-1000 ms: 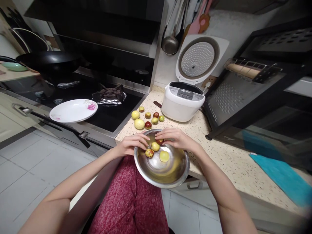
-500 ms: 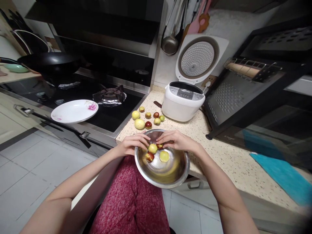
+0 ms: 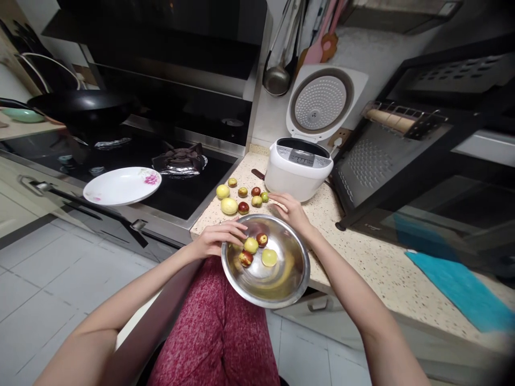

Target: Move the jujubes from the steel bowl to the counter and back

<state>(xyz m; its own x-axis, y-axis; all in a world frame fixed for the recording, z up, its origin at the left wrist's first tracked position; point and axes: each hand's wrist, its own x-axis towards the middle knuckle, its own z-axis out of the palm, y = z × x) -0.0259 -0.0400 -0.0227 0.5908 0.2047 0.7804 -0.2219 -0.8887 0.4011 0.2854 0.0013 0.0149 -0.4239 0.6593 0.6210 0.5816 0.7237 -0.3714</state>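
Observation:
A shiny metal bowl (image 3: 287, 284) sits at the counter's front edge, partly overhanging it. In it lie two red-brown jujubes (image 3: 262, 239), a round yellow-green fruit (image 3: 251, 245) and a pale yellow-green piece (image 3: 269, 258) that looks cut flat. My left hand (image 3: 219, 239) grips the bowl's left rim, its fingers reaching inside beside the fruit; the thumb is hidden. Past the far right rim, my right hand (image 3: 292, 214) is open and holds nothing, fingertips close to a small green jujube (image 3: 264, 197). Around that lie several mottled jujubes (image 3: 243, 207) and two yellow lemon-like fruits (image 3: 229, 206).
Behind the fruit stands a white rice cooker (image 3: 295, 171) with its lid up. A floral plate (image 3: 120, 187) rests at the front of the stove (image 3: 193, 195), a wok (image 3: 86, 102) farther left. A black oven (image 3: 426, 209) and a blue cloth (image 3: 462, 289) are on the right.
My right hand has left the jujube inside the bowl and moved up over the far rim toward the fruit on the counter. My left hand stays on the bowl.

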